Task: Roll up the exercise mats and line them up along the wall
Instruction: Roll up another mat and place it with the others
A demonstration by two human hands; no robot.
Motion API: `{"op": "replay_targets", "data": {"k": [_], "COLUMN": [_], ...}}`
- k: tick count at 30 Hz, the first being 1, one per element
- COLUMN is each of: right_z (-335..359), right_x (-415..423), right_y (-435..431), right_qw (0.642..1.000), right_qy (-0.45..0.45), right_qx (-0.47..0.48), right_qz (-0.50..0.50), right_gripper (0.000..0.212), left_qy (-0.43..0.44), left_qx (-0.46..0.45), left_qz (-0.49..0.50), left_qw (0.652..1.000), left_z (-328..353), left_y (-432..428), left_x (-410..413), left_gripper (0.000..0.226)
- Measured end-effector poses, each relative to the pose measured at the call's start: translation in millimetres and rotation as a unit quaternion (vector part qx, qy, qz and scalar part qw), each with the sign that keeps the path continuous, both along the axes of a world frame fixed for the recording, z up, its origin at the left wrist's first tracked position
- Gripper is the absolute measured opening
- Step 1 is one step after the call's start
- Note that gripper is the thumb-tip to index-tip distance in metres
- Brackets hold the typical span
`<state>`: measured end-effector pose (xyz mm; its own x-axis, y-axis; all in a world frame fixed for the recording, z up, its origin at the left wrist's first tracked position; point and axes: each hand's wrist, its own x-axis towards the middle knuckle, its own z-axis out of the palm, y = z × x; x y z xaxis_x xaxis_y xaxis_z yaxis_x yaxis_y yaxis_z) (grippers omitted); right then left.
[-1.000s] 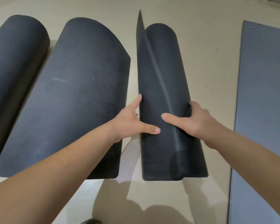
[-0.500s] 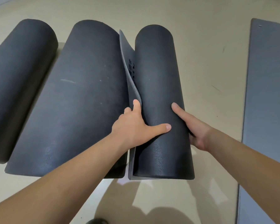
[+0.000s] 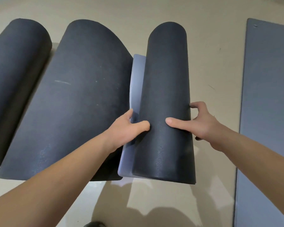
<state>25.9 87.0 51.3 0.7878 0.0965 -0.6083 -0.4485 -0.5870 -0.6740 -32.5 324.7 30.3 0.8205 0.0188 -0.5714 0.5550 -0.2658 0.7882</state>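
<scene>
The floor (image 3: 211,63) is smooth and beige, with some small dark marks to the right of the hands. Only the floor is visible from the room; I cannot see any wall. The shadow (image 3: 138,210) of the person falls on it, under the arms.

Well to the right of the right hand, a flat mat (image 3: 267,95) lies unrolled on the floor, grey-blue, as it lay before.

To the left of the left hand lies a wide roll (image 3: 72,104), dark and loosely wound. It has not moved. Further to the left, just beside it, lies the far roll (image 3: 15,71), also in the same place.

Between the two hands is the roll (image 3: 167,79), tight and dark, lying on the floor just beside the wide roll. One second ago its seam was on top. Since then the roll has turned to the left, and now only its smooth outside shows.

The flap (image 3: 136,82), the loose end of this mat, stood upright half a second ago between the two rolls. Now it lies lower along the left side of the roll and shows its paler grey-blue face. Its left edge reaches the wide roll.

The right hand (image 3: 198,123) grips the roll, the thumb flat across the top and the fingers curled on the right side. Before, it sat lower on that side.

The left hand (image 3: 126,126) pinches the flap, with the thumb touching the roll.
</scene>
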Motion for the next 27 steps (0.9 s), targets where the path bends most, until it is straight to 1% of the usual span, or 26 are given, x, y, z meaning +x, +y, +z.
{"op": "replay_targets", "data": {"k": [1,2,3,4,5,6,7,8,9,11,12,14,15,18,19,21,22,24,25,26,27], "right_z": [-1.2,-3.8,-6.9,-9.8,-11.7,-13.6,-15.8,-18.8,-21.2,-26.4,-28.9,-30.4,-27.4,-10.8,-5.4,5.6,9.6,8.5,4.9,1.7,-2.0], "right_x": [1.1,2.5,3.9,5.2,5.8,6.0,5.8,5.0,3.3,0.6,-0.5,-1.6,-2.2,-4.6,-4.9,-4.2,-4.5,-5.5,-7.2,-10.0,-11.5], "right_y": [-1.6,-5.0,-9.1,-13.6,-19.2,-25.9,-32.0,-37.0,-39.3,-36.1,-31.8,-18.5,-9.8,8.4,11.1,12.5,12.5,11.6,12.3,13.9,15.0], "right_qw": [1.0,0.999,0.998,0.995,0.993,0.989,0.986,0.982,0.979,0.977,0.976,0.978,0.981,0.989,0.991,0.995,0.997,1.0,0.999,0.998,0.997], "right_qy": [0.008,0.018,0.03,0.041,0.051,0.062,0.072,0.087,0.102,0.13,0.14,0.129,0.111,0.062,0.04,0.009,0.001,-0.008,-0.017,-0.03,-0.046], "right_qx": [0.011,0.023,0.038,0.055,0.076,0.096,0.116,0.129,0.132,0.126,0.13,0.137,0.134,0.114,0.108,0.086,0.066,0.009,-0.021,-0.041,-0.047], "right_qz": [-0.013,-0.03,-0.049,-0.067,-0.081,-0.091,-0.099,-0.109,-0.117,-0.113,-0.103,-0.084,-0.08,-0.076,-0.07,-0.046,-0.028,0.016,0.035,0.045,0.049], "right_gripper": [0.111,0.108,0.103,0.095,0.087,0.085,0.09,0.101,0.112,0.125,0.126,0.109,0.1,0.087,0.085,0.082,0.086,0.105,0.114,0.117,0.115], "left_qy": [0.0,0.007,0.018,0.022,0.022,0.018,0.021,0.027,0.025,0.001,-0.009,-0.015,-0.014,0.006,0.023,0.062,0.078,0.091,0.079,0.058,0.022], "left_qx": [0.012,0.021,0.03,0.041,0.058,0.086,0.122,0.142,0.146,0.129,0.119,0.087,0.057,-0.065,-0.086,-0.071,-0.048,-0.013,-0.001,0.013,0.032], "left_qz": [-0.007,-0.018,-0.032,-0.045,-0.062,-0.079,-0.096,-0.106,-0.104,-0.081,-0.07,-0.053,-0.039,-0.024,-0.026,-0.048,-0.062,-0.061,-0.04,-0.014,0.02], "left_qw": [1.0,1.0,0.999,0.998,0.996,0.993,0.988,0.984,0.984,0.988,0.99,0.995,0.998,0.998,0.996,0.994,0.994,0.994,0.996,0.998,0.999], "left_z": [1.7,1.5,4.6,8.7,5.6,2.5,1.0,-0.1,-0.1,-1.4,-3.8,-5.7,-7.6,-10.6,-12.0,-14.1,-15.3,-18.7,-20.5,-17.6,-14.5], "left_y": [-1.8,-5.1,-10.2,-14.8,-17.9,-22.2,-26.7,-30.5,-33.8,-34.9,-32.4,-25.6,-20.8,-7.4,-4.8,-3.3,-3.6,-3.3,-2.4,-2.5,-3.6], "left_x": [-2.9,-5.3,-8.1,-11.1,-12.2,-11.7,-10.2,-8.6,-7.3,-4.8,-5.2,-8.5,-9.7,-9.4,-8.1,-6.1,-5.6,-3.2,-2.2,-2.8,-3.5], "left_gripper": [0.057,0.047,0.03,0.03,0.048,0.075,0.099,0.111,0.113,0.104,0.092,0.065,0.059,0.06,0.06,0.064,0.066,0.065,0.061,0.058,0.057]}}
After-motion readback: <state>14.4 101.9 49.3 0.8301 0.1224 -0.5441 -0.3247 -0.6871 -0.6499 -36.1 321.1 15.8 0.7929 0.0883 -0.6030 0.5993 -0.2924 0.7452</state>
